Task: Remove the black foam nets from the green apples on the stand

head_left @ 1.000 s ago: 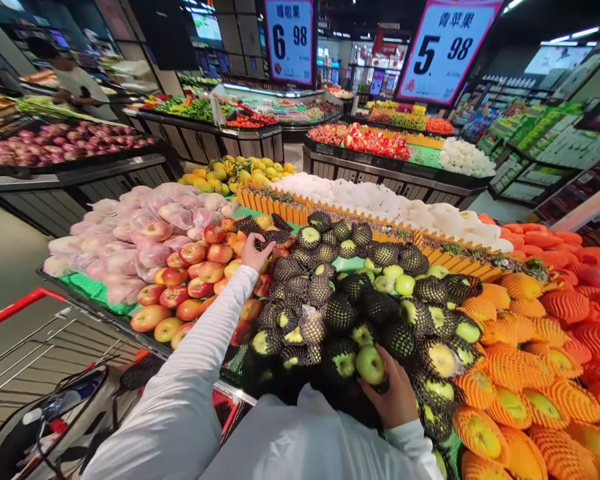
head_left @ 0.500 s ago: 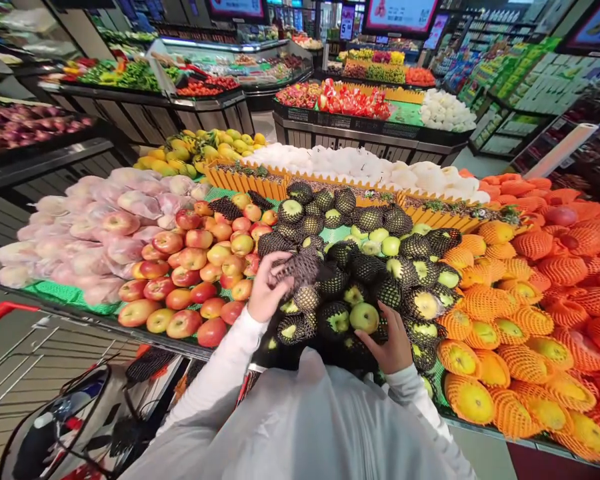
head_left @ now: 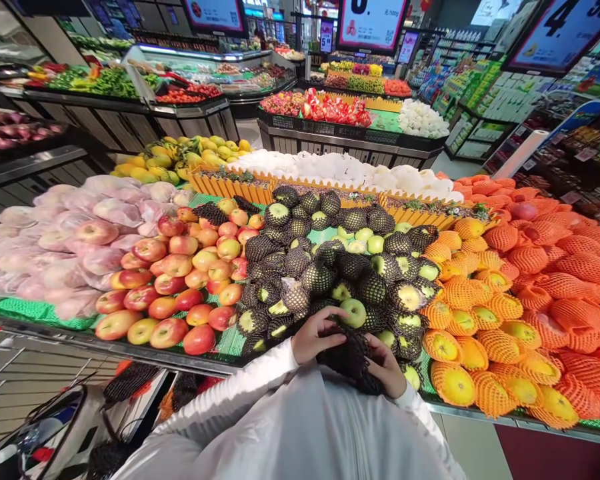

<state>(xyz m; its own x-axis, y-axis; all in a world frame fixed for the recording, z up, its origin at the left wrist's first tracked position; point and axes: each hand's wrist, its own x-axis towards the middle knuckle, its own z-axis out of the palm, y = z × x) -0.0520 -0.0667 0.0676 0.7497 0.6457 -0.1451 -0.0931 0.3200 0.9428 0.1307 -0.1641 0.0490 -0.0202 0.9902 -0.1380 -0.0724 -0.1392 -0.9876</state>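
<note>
Close to my body at the front of the display, a dark bundle of black foam fruit netting (head_left: 351, 360) is between my two hands. My left hand (head_left: 314, 339) grips its left side with bent fingers, and my right hand (head_left: 387, 372) closes on its right side. Whether fruit is inside the netting is hidden. Just beyond my left fingertips lies a bare green apple (head_left: 353, 312). Around it, several green apples in black netting (head_left: 318, 281) are heaped. Farther back, bare green apples (head_left: 375, 244) show among them.
Red-yellow apples (head_left: 171, 265) are piled to the left, beside pale bagged fruit (head_left: 87, 233). Orange-netted fruit (head_left: 457, 385) fills the right side. Yellow picket edging (head_left: 325, 190) runs behind. A wire shopping cart (head_left: 40, 363) stands at the lower left.
My left hand has come right and toward my body from the netted apples. Both hands are now together on the black netting. The whole view has shifted slightly.
</note>
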